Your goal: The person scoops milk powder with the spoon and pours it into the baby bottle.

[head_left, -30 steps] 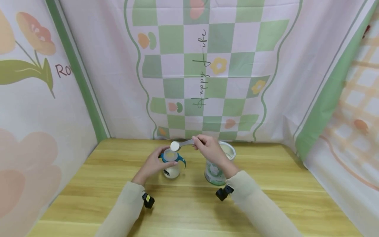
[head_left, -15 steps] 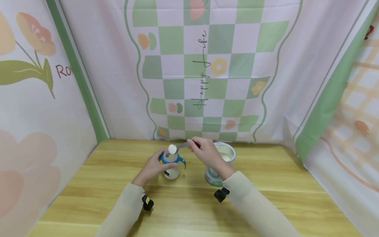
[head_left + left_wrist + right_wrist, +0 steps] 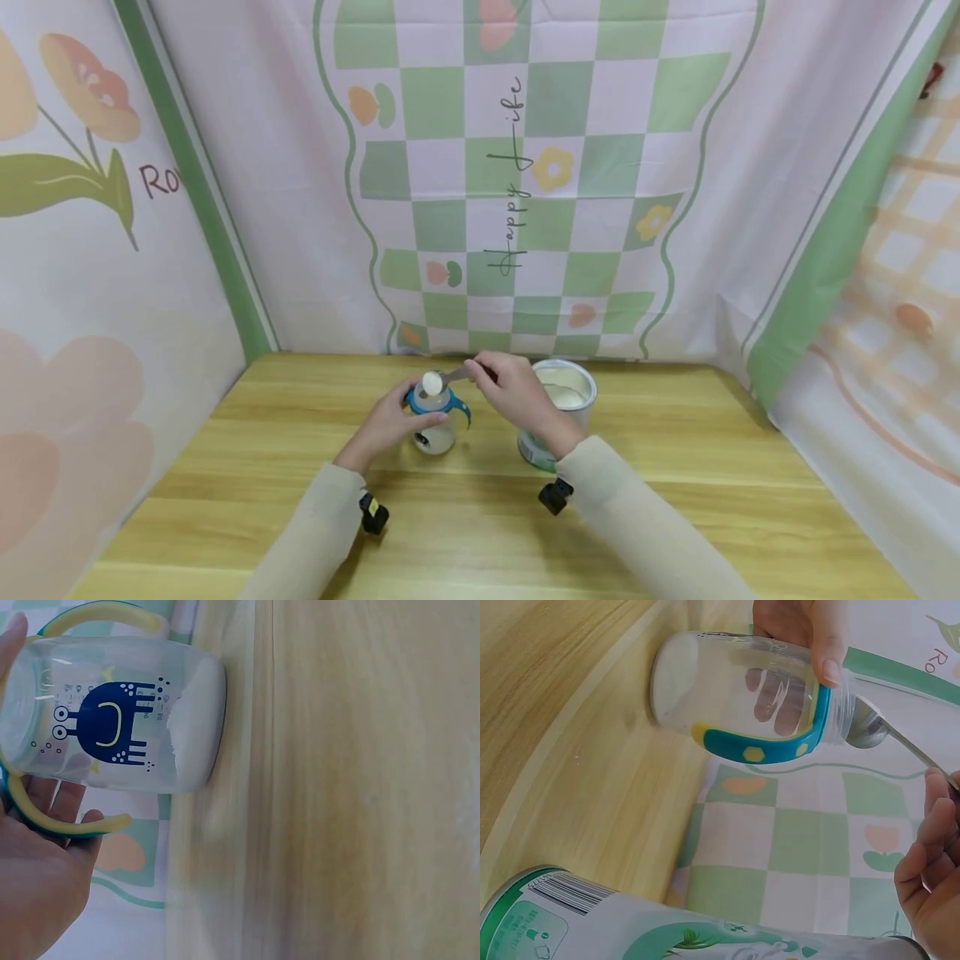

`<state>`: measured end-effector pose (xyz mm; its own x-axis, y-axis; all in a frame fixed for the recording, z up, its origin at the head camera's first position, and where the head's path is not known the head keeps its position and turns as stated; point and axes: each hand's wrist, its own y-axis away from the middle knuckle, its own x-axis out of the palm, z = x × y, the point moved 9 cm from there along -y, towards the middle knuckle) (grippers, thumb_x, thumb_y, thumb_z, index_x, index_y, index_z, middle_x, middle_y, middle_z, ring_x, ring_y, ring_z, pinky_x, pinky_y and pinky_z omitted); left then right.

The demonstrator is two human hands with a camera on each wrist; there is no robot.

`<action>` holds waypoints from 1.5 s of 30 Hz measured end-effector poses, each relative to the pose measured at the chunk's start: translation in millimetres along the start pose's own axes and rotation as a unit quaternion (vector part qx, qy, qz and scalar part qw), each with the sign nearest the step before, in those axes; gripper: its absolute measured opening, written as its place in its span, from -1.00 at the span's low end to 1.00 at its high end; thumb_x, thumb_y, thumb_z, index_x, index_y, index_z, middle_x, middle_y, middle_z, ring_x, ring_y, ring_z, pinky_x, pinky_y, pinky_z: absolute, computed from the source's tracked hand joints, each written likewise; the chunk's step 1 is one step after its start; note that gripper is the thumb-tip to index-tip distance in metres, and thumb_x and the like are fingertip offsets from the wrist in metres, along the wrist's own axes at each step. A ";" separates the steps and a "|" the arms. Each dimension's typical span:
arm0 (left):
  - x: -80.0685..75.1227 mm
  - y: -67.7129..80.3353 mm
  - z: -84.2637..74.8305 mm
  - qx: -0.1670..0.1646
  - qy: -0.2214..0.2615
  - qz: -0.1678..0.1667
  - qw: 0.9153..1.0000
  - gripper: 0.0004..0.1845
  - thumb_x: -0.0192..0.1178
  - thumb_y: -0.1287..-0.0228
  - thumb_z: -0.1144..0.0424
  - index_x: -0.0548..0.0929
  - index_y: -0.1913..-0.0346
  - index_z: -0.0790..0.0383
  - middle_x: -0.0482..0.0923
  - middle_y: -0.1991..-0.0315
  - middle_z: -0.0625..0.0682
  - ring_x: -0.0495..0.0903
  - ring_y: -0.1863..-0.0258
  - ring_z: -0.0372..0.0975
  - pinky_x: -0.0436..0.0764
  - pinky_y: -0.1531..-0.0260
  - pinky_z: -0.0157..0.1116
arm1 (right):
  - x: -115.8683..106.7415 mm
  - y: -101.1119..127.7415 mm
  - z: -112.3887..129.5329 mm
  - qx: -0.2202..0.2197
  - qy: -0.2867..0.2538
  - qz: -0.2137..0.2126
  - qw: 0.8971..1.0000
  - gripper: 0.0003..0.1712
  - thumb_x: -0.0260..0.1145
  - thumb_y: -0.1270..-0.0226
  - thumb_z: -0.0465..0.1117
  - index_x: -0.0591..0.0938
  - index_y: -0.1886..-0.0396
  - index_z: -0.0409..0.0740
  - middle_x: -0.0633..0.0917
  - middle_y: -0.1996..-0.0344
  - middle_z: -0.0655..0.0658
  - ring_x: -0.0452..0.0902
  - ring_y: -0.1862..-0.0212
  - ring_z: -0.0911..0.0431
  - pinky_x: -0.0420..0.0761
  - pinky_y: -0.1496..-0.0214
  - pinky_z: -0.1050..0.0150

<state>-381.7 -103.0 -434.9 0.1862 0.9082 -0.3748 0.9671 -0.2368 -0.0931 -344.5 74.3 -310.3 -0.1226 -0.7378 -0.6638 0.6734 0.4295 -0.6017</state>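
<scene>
- My left hand is curled round the clear plastic baby bottle with teal-and-yellow handles and a blue monster print, fingers wrapped on its far side, thumb near the neck; the bottle stands upright on the light wooden table, at about 12 o'clock from my left wrist.
- A layer of white powder lies in the bottom of the bottle.
- My right hand pinches the handle of a silver metal spoon between thumb and fingertips; its bowl, heaped with white powder, sits right at the bottle's open mouth, at about 9 o'clock from that hand.
- Just beside my right wrist, at about 2 o'clock, stands the open round tin with a green-and-white label, pale powder showing inside; it is near the bottle but not touching it.
- Beyond the table hangs the green-and-pink checked cloth backdrop.
</scene>
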 end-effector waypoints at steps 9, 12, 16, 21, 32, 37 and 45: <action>-0.4 0.1 -1.8 0.007 0.000 -0.001 1.000 -0.15 0.52 -0.06 -0.14 0.41 -0.41 -0.07 0.40 -0.37 -0.02 0.24 -0.44 0.04 0.22 -0.35 0.19 | 3.8 1.7 8.8 -0.041 0.046 -0.005 0.998 -0.74 0.20 -0.56 -0.17 0.64 0.41 -0.03 0.43 0.62 0.13 0.24 0.63 0.26 0.35 0.58 0.33; -0.5 -0.2 -2.1 0.008 -0.001 -0.002 1.000 -0.16 0.51 -0.06 -0.15 0.43 -0.40 -0.06 0.42 -0.35 -0.03 0.26 -0.43 0.02 0.24 -0.34 0.19 | 6.3 3.5 12.8 -0.066 0.078 -0.008 0.995 -0.76 0.22 -0.54 -0.18 0.65 0.39 -0.04 0.43 0.60 0.13 0.26 0.60 0.26 0.35 0.56 0.34; -1.0 0.2 -1.9 0.006 -0.002 -0.005 1.000 -0.15 0.52 -0.03 -0.18 0.44 -0.39 -0.04 0.46 -0.32 -0.04 0.29 -0.41 0.00 0.26 -0.34 0.15 | 10.4 6.0 16.3 -0.099 0.117 -0.012 0.988 -0.80 0.25 -0.52 -0.19 0.64 0.37 -0.06 0.50 0.56 0.11 0.32 0.56 0.27 0.39 0.53 0.38; -1.5 0.2 -2.5 0.006 -0.004 -0.007 1.000 -0.14 0.52 -0.02 -0.18 0.44 -0.38 -0.01 0.48 -0.29 -0.03 0.33 -0.39 -0.01 0.28 -0.33 0.13 | 12.5 8.8 23.1 -0.149 0.148 -0.021 0.978 -0.87 0.31 -0.46 -0.23 0.67 0.35 -0.10 0.61 0.50 0.05 0.43 0.53 0.25 0.48 0.50 0.40; -1.8 -0.3 -3.2 -0.001 0.002 -0.001 1.000 -0.12 0.52 0.02 -0.23 0.44 -0.38 -0.09 0.48 -0.28 -0.09 0.34 -0.38 -0.06 0.32 -0.32 0.09 | 14.1 14.9 35.8 -0.220 0.207 -0.041 0.952 -0.91 0.48 -0.27 -0.25 0.70 0.37 -0.11 0.66 0.49 0.02 0.54 0.51 0.18 0.55 0.43 0.26; -2.0 0.5 -4.7 0.004 -0.001 -0.002 1.000 -0.12 0.53 0.00 -0.20 0.43 -0.39 -0.03 0.50 -0.27 -0.05 0.35 -0.37 -0.03 0.31 -0.32 0.11 | 17.0 18.7 39.4 -0.248 0.244 -0.039 0.937 -0.91 0.49 -0.27 -0.22 0.72 0.36 -0.11 0.69 0.48 0.02 0.57 0.49 0.19 0.50 0.47 0.28; -1.2 2.5 -4.0 0.003 0.013 0.004 1.000 -0.17 0.53 -0.03 -0.15 0.45 -0.37 -0.04 0.52 -0.23 -0.08 0.36 -0.36 -0.04 0.32 -0.31 0.13 | 17.7 21.0 47.8 -0.282 0.259 -0.026 0.923 -0.88 0.52 -0.22 -0.20 0.72 0.37 -0.11 0.68 0.51 0.04 0.59 0.48 0.21 0.49 0.47 0.32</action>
<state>-378.8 -103.4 -431.0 0.1977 0.9151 -0.3514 0.9646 -0.2454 -0.0964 -297.7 45.3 -313.4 -0.5743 -0.4804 -0.6629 0.1875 0.7111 -0.6777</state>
